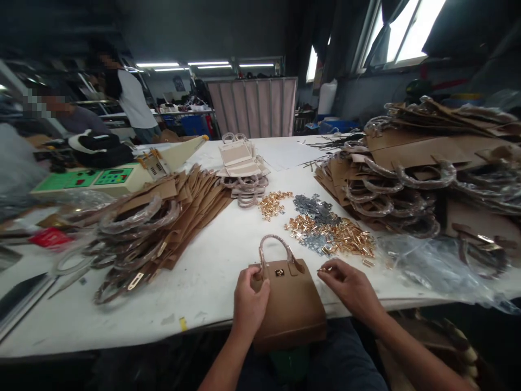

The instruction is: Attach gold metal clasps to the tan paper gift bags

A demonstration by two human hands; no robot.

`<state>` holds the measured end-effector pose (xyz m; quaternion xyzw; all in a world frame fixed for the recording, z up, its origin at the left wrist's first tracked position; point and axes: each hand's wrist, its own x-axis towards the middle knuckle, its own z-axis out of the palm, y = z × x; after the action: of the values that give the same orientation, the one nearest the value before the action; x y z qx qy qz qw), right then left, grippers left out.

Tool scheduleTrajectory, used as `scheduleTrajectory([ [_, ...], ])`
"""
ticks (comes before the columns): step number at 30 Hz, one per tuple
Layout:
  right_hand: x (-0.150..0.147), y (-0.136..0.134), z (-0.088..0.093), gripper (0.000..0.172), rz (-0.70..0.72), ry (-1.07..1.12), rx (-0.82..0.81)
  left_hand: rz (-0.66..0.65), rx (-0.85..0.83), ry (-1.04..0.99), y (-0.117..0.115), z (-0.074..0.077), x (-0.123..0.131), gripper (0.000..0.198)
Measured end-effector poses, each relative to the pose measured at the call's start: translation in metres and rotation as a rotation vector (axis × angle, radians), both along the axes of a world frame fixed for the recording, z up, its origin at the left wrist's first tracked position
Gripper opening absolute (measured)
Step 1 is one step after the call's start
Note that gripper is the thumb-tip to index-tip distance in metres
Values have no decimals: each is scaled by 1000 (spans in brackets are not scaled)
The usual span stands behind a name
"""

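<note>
A small brown handbag (291, 309) is held at the lower centre of the frame, at the near edge of the white table (203, 282). Its handle (275, 247) arches toward the top of the frame and its gold clasp (279, 272) is turned to the camera. Its upper left corner is clenched by the left hand (248, 304), beside the handle's base. The right hand (350, 288) is kept just right of the bag's upper right corner, with thumb and forefinger pinched on what seems a small gold fitting (325, 269). The clasp lies left of those fingertips. A heap of fittings (329, 231) is spread just above.
</note>
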<state>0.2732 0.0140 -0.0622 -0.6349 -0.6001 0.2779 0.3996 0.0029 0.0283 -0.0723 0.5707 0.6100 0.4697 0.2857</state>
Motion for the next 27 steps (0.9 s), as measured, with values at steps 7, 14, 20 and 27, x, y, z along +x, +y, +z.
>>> scheduleTrajectory([
  [7, -92, -18, -20, 21, 248, 275, -10, 88, 16, 40, -9, -4, 4, 16],
  [14, -99, -9, -38, 20, 264, 270, 66, 18, -35, -240, -15, -2, -3, 29],
  [20, -106, -8, -42, 39, 226, 416, 80, 122, -293, -604, -7, 6, -22, 48],
  [27, -106, -14, -25, 31, 160, 299, 105, -115, -618, -741, -10, 30, -35, 27],
])
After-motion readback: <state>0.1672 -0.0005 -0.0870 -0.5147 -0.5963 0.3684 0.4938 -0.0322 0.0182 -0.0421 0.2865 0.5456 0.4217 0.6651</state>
